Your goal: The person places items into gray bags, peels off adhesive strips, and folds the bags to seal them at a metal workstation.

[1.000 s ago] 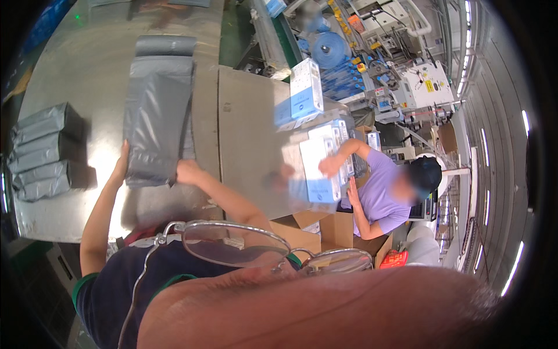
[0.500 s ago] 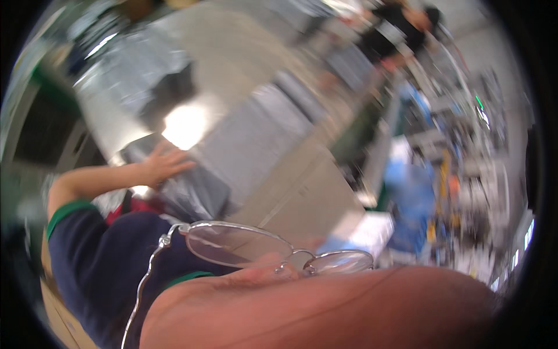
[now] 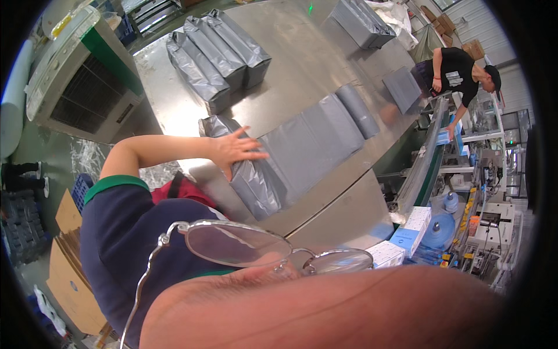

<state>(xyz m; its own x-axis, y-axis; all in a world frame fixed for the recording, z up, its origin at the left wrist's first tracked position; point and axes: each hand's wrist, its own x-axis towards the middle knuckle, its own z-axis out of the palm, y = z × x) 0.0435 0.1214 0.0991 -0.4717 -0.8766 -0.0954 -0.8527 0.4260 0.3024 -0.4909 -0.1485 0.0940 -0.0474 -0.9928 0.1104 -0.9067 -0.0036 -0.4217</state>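
My left hand (image 3: 237, 151) has its fingers spread and lies over a shiny grey plastic-wrapped bundle (image 3: 256, 187), at the near edge of a metal table (image 3: 290, 58). It looks to be touching the bundle's top. To the right of that bundle a flat stretch of grey plastic (image 3: 314, 139) lies along the table, with a thick rolled or folded piece (image 3: 357, 110) at its far end. My right hand is out of view.
Several grey wrapped packs (image 3: 218, 61) stand farther back, another group (image 3: 363, 23) at the far right. A grey flat stack (image 3: 401, 90) lies near a co-worker (image 3: 459, 75) reaching over a conveyor (image 3: 427, 168). White-and-blue boxes (image 3: 412, 230) stand right. A vented machine (image 3: 87, 87) is left.
The view has swung and sharpened from blur, so the table's things sit further right. My left hand stays spread over the grey bundle.
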